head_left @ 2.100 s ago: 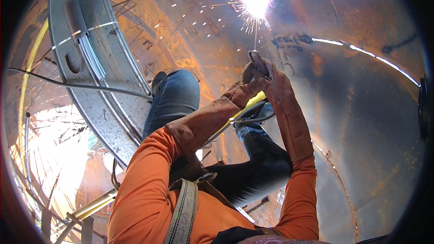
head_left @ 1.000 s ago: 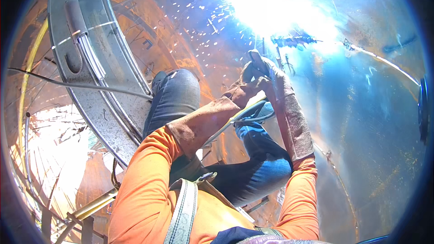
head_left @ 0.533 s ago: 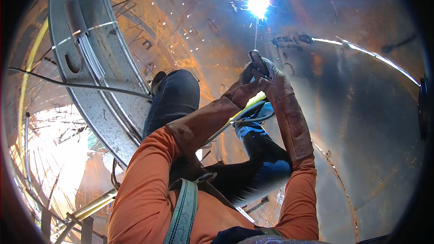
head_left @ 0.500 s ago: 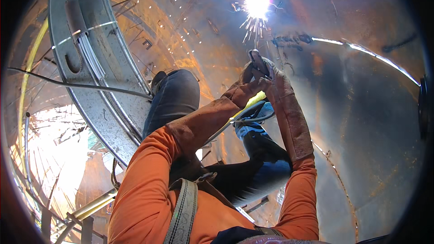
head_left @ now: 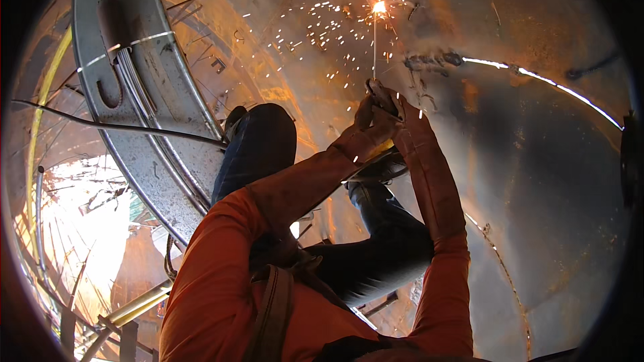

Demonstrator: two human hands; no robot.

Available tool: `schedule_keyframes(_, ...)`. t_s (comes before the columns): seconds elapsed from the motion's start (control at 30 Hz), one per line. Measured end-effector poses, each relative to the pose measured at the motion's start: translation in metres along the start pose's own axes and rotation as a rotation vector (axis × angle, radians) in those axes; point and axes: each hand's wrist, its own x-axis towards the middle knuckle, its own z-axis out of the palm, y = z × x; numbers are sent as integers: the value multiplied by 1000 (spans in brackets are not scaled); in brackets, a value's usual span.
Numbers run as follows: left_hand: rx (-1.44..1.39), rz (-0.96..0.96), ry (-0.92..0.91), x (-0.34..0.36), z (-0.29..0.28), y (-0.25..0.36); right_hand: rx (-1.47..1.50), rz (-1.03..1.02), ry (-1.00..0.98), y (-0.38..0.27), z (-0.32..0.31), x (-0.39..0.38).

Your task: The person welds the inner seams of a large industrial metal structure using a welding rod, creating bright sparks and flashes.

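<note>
My gloved left hand (head_left: 367,127) and gloved right hand (head_left: 404,121) are closed together around a welding electrode holder (head_left: 376,86), most of which their fingers hide. From the holder a thin welding rod (head_left: 375,47) points up to the rusty steel plate (head_left: 537,147). A small orange glow (head_left: 380,7) burns at the rod's tip, and sparks scatter to its left. Below the gloves, a dark cable (head_left: 382,169) runs over my bent leg.
On the left a curved metal beam (head_left: 157,154) carries a brown holder (head_left: 113,23) with several spare rods (head_left: 137,84). A dark cable (head_left: 121,126) crosses it. A bright gap (head_left: 563,86) cuts the plate at right. Rods and bars lie by the bright opening (head_left: 87,228).
The blinding white arc has shrunk to a small orange glow, and the scene is darker. Sparks have spread leftward. More of the rod shows; my hands have shifted slightly down.
</note>
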Motion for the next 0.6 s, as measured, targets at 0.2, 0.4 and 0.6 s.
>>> schedule_keyframes(0.2, -11, -129, 39, -14, -14, -4, -29, -7, -8, 3, -12, 5)
schedule_keyframes(0.4, -494, -133, -368, 34, -42, -30, -56, -44, 20, -2, -9, -1)
schedule_keyframes(0.6, 120, -55, 76, -5, -12, -15, -26, -29, 19, -2, -11, -1)
